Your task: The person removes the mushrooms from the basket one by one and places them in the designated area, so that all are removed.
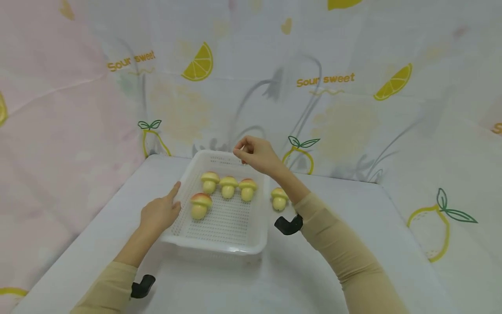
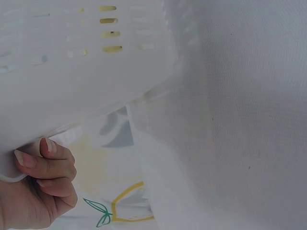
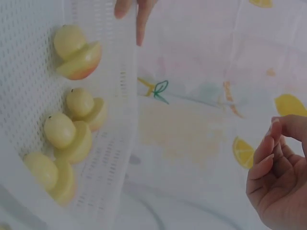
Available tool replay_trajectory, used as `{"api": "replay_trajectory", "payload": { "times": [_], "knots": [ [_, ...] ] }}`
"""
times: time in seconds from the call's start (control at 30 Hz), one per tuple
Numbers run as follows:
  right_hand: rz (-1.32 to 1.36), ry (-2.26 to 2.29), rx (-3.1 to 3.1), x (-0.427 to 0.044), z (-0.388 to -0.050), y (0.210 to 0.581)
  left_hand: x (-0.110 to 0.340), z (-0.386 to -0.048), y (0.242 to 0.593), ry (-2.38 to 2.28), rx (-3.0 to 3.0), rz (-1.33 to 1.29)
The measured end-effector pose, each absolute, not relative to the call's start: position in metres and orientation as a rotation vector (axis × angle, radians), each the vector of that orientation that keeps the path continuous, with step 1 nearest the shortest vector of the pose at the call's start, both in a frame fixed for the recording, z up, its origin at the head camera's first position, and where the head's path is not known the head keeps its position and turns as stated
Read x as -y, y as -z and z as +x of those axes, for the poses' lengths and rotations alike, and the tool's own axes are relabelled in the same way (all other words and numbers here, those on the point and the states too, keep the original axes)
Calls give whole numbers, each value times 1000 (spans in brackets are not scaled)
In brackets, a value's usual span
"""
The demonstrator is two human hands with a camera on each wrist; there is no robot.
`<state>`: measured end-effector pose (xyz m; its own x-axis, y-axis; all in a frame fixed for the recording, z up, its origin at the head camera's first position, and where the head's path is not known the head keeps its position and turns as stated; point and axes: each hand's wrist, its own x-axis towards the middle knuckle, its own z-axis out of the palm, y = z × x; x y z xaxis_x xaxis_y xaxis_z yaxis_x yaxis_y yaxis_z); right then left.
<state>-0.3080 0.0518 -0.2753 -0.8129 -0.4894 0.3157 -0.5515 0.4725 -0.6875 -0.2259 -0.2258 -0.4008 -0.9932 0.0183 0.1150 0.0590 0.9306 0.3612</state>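
Note:
A white plastic basket [image 1: 219, 250] with a slotted floor stands on the table. Inside are mushroom-shaped toys, pale yellow with reddish caps: three side by side, one a middle toy mushroom [image 1: 228, 187], and another toy mushroom [image 1: 199, 206] nearer the left. My left hand [image 1: 158, 213] grips the basket's left rim; in the left wrist view its fingers [image 2: 50, 167] curl around the edge. Above the far right corner is my right hand [image 1: 259, 153], its fingers loosely bent. Nothing lies between those fingers [image 3: 263, 165] in the right wrist view.
Outside the basket, by its right wall, a toy mushroom [image 1: 279, 199] stands on the white table [image 1: 333, 244], close to my right forearm. A lemon-printed cloth [image 1: 251, 104] hangs behind the table and at its sides.

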Motion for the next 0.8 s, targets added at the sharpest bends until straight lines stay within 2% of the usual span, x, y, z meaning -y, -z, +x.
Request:
{"api": "replay_trajectory", "payload": {
  "times": [0.33,0.8],
  "knots": [
    [994,-1395,2596,-29,-310,283,225,-225,401,550,2969,-50],
    [1032,-1466,2661,4,-320,318,226,-226,403,558,2965,-47]
  ]
}}
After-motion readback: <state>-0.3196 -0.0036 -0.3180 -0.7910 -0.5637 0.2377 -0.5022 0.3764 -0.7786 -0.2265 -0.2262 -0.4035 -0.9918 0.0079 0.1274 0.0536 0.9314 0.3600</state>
